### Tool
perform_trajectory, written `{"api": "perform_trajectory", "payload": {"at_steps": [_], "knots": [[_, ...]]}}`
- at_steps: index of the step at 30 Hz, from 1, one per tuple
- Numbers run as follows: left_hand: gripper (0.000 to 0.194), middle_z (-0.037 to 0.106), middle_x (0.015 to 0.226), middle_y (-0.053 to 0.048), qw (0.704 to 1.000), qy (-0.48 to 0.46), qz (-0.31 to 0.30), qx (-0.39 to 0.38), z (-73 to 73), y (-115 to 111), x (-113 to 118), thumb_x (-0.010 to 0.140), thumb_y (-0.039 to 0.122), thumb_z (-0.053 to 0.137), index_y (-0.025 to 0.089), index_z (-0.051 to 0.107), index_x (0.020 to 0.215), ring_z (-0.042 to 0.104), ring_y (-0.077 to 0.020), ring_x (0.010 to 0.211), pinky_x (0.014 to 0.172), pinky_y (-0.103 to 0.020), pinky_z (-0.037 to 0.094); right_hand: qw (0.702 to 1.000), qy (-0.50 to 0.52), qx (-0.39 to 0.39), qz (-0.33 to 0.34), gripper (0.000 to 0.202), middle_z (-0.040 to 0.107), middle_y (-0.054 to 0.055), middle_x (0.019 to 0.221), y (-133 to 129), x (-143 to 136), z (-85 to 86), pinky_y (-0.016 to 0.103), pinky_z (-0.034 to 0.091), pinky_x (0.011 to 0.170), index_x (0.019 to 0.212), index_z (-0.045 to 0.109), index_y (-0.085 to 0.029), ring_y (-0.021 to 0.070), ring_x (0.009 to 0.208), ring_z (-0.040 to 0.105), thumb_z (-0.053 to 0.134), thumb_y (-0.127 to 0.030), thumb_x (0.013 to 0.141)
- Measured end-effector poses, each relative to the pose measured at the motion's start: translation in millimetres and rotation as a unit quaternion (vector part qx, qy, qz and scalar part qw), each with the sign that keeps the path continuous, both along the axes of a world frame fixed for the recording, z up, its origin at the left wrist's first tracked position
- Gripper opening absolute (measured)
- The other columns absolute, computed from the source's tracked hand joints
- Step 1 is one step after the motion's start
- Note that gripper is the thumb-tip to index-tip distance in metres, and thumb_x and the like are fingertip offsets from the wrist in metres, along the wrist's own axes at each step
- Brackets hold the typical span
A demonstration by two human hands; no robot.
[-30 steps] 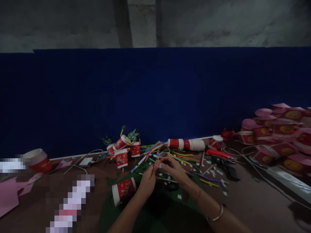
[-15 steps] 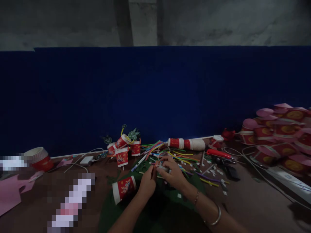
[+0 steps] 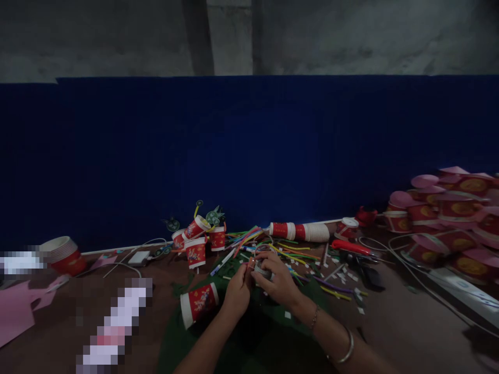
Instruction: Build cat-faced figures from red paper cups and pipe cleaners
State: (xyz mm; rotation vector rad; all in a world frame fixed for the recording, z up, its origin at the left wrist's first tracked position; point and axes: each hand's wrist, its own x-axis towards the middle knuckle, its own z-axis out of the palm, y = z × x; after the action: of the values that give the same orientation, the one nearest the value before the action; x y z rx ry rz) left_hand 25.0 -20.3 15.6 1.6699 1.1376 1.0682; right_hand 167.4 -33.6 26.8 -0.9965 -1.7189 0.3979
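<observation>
My left hand (image 3: 237, 292) is closed, its thumb and finger pinching a small reddish strip (image 3: 251, 263) whose kind is too small to tell. Close beside it, my right hand (image 3: 281, 283) curls around a pale roll of tape (image 3: 265, 271), partly hidden behind the fingers. The fingertips of both hands nearly meet over a dark green sheet (image 3: 249, 353). On that sheet, left of my left hand, a red and white paper cup (image 3: 199, 304) lies on its side. Coloured pipe cleaners (image 3: 298, 253) are spread behind my hands.
Decorated cups (image 3: 195, 253) stand at the back, beside a lying cup stack (image 3: 300, 231). Red-handled scissors (image 3: 353, 246), white paper bits (image 3: 343, 275) and a black object (image 3: 372, 278) lie right. Pink-topped cups (image 3: 448, 208) pile far right near a power strip (image 3: 468, 296). Another cup stack (image 3: 64, 254) stands left.
The fingers of my right hand have shifted slightly down around the roll, and the reddish strip shows more upright at my left fingertips. Everything else looks the same.
</observation>
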Motion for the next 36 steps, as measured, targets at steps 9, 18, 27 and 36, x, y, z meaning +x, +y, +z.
{"api": "perform_trajectory", "payload": {"at_steps": [9,18,27,36], "knots": [[0.035,0.057,0.081,-0.002,1.0,0.007,0.004,-0.012,4.8,-2,1,0.084,0.05,0.038,0.018,0.053,0.087,0.051,-0.0187,0.077,0.072,-0.029,0.039,0.999,0.018,-0.03,-0.01,0.02,0.057,0.008,0.098,2,1,-1.2,0.033,0.039,0.086,0.061,0.05,-0.019,0.0207,0.097,0.053,0.058,-0.029,0.077],[0.037,0.052,0.072,0.0,1.0,-0.008,0.021,-0.002,5.1,-2,1,0.083,0.052,0.038,0.019,0.053,0.078,0.046,-0.0155,0.068,0.067,-0.026,0.039,0.999,0.024,-0.027,0.02,0.019,0.059,0.007,0.092,4,4,0.3,0.033,0.039,0.087,0.069,0.059,-0.019,0.0201,0.095,0.052,0.051,-0.029,0.082],[0.033,0.057,0.075,-0.002,1.0,-0.017,0.019,0.003,1.0,-1,1,0.084,0.047,0.04,0.018,0.057,0.082,0.051,-0.0182,0.078,0.074,-0.029,0.04,0.999,-0.014,-0.036,0.019,0.025,0.055,0.004,0.081,5,3,1.0,0.028,0.041,0.073,0.06,0.054,-0.019,0.017,0.082,0.052,0.049,-0.028,0.083],[0.038,0.055,0.072,0.0,0.999,-0.038,0.025,-0.006,9.4,-1,-1,0.081,0.052,0.044,0.017,0.059,0.082,0.049,-0.0154,0.069,0.066,-0.026,0.04,0.997,-0.021,-0.075,-0.028,0.029,0.052,0.002,0.072,12,6,-8.4,0.028,0.038,0.068,0.057,0.05,-0.018,0.0148,0.07,0.049,0.051,-0.033,0.082]]}}
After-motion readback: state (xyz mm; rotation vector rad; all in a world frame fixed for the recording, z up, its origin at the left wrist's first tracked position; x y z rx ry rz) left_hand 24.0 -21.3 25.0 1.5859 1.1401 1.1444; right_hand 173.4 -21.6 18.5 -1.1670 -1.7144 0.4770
